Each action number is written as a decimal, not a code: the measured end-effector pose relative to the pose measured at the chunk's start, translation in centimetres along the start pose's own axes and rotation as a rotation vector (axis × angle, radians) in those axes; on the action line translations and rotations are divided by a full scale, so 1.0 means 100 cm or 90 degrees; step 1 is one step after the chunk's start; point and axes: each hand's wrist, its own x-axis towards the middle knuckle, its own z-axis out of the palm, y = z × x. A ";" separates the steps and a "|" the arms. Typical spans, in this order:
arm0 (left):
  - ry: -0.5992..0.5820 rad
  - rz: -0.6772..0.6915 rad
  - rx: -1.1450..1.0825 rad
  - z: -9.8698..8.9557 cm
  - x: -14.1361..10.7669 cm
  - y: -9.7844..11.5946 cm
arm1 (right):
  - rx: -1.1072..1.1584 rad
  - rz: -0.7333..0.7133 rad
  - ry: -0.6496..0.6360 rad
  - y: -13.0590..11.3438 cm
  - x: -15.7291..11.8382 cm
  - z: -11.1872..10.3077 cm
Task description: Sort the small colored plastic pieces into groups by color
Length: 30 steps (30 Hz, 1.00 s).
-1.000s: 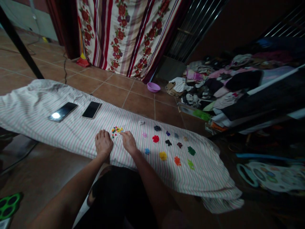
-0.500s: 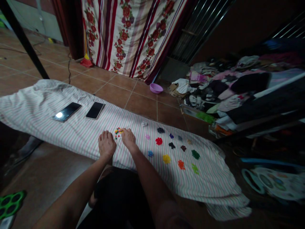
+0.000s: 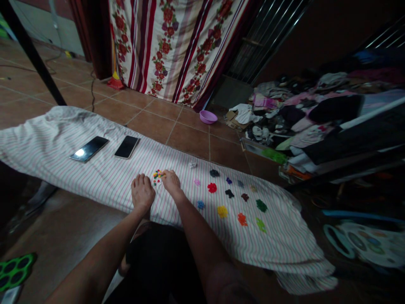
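A small mixed pile of coloured pieces (image 3: 157,177) lies on the striped cloth (image 3: 104,181). My right hand (image 3: 171,180) touches its right side, fingers pinched together; whatever is between the fingertips is too small to name. Just left of the pile my left hand (image 3: 142,191) rests palm down on the cloth, fingers laid flat and holding nothing. Single-colour heaps spread out to the right, among them red (image 3: 211,188), yellow (image 3: 222,212), orange (image 3: 242,219), light green (image 3: 261,224), dark green (image 3: 261,205), blue (image 3: 201,204) and pink (image 3: 197,182).
Two phones, one with a glare (image 3: 89,149) and one dark (image 3: 127,147), lie on the cloth's left part. Beyond the cloth a purple basin (image 3: 208,117) stands on the tiled floor. Piled clothes (image 3: 303,105) fill the right back. A floral curtain (image 3: 177,46) hangs behind.
Both hands stay almost where they were, the right fingers still at the mixed pile. The whole view has shifted very slightly.
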 end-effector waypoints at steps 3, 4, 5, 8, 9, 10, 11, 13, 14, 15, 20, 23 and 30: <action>-0.002 -0.001 -0.007 0.000 0.000 0.000 | 0.020 -0.015 0.020 0.002 -0.002 0.002; -0.002 0.000 -0.005 0.000 0.000 0.000 | 0.027 -0.020 0.026 0.003 -0.003 0.003; -0.003 0.001 -0.003 0.000 0.000 0.000 | 0.035 -0.025 0.032 0.004 -0.004 0.004; -0.005 0.000 0.003 -0.002 0.000 0.000 | 0.067 -0.046 0.055 0.007 -0.004 0.007; -0.006 -0.001 0.005 -0.002 0.001 0.001 | 0.081 -0.057 0.062 0.008 -0.005 0.008; -0.007 -0.001 0.007 -0.002 0.001 0.001 | 0.096 -0.069 0.069 0.010 -0.005 0.009; -0.008 -0.001 0.009 -0.003 0.001 0.001 | 0.112 -0.082 0.076 0.011 -0.005 0.010; -0.010 0.000 0.010 -0.003 0.001 0.001 | 0.146 -0.101 0.091 0.013 -0.006 0.011; -0.010 0.000 0.009 -0.003 0.001 0.001 | 0.163 -0.105 0.099 0.014 -0.007 0.012; -0.010 0.001 0.008 -0.003 0.001 0.001 | 0.178 -0.103 0.105 0.016 -0.008 0.013; -0.005 0.007 0.019 -0.001 0.000 0.000 | 0.227 -0.067 0.113 0.021 -0.014 0.015; 0.002 0.011 0.025 -0.001 0.000 -0.001 | 0.239 -0.039 0.120 0.025 -0.020 0.014; 0.002 0.009 -0.008 -0.005 -0.001 0.000 | 0.224 0.023 0.129 0.044 -0.040 0.005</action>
